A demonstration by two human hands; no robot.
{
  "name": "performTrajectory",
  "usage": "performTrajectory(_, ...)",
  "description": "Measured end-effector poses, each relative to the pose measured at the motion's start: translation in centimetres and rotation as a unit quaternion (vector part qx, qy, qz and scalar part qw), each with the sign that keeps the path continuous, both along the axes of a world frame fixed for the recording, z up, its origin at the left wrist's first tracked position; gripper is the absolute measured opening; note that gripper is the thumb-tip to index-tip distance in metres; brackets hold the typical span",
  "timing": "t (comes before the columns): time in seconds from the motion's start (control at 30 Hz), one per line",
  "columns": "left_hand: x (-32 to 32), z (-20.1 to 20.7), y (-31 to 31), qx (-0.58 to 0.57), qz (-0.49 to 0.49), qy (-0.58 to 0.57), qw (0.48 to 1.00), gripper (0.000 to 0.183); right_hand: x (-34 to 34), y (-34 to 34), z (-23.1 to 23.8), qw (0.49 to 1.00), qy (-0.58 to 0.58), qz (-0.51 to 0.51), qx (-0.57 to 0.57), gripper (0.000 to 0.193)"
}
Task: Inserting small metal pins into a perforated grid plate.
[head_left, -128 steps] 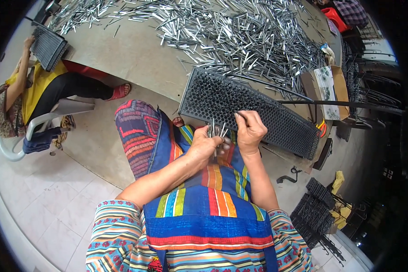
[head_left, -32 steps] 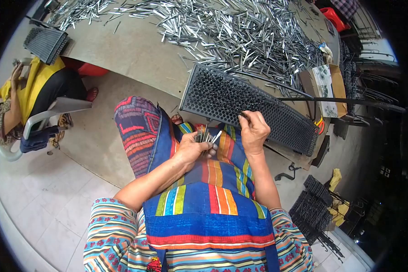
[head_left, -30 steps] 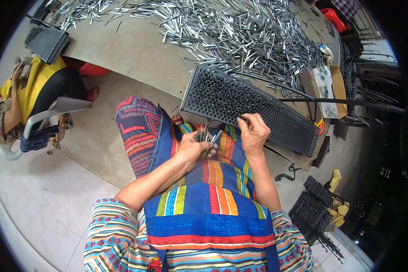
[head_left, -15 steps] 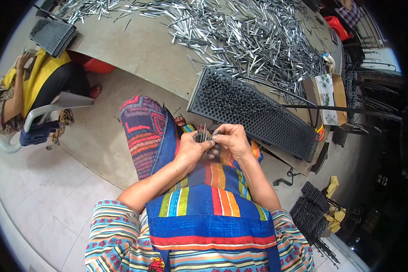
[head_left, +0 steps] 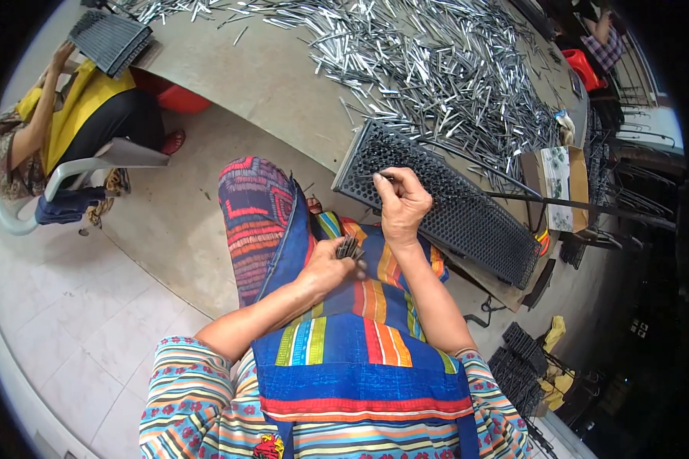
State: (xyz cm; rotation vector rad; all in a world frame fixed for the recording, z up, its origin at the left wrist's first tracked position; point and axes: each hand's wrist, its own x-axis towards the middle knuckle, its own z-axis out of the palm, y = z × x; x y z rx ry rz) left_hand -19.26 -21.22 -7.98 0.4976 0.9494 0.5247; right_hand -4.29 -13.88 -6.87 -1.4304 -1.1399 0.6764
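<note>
My left hand (head_left: 328,269), low over my striped apron (head_left: 371,302), is closed around a bundle of thin dark metal strips (head_left: 349,249), their ends poking up past the fingers. Farther forward and to the right, my right hand (head_left: 406,206) is raised above the far left part of a long black perforated tray (head_left: 486,237). Its thumb and fingers pinch a small dark metal piece, mostly hidden by the fingertips. Dark pieces stand in many of the tray's holes toward its far left end, while the near right part shows open holes.
A large heap of loose metal strips (head_left: 436,69) covers much of the table (head_left: 264,80). An open cardboard box (head_left: 578,187) stands beyond the tray, near a long dark bar. At the left, a seated person (head_left: 76,122) handles another black tray (head_left: 111,40). Black racks (head_left: 519,363) lie at lower right.
My right hand has left the bundle and moved forward and up over the tray. My left hand has dropped slightly, still holding the strips. The seated person's hand has reached up to their tray.
</note>
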Motion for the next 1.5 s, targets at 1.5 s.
performTrajectory(1.5, 0.0, 0.8, 3.8, -0.097, 0.164, 0.002, 0.982, 0.016, -1.3, 1.4, 0.8, 0.950, -0.302, 0.074, 0.009, 0.005)
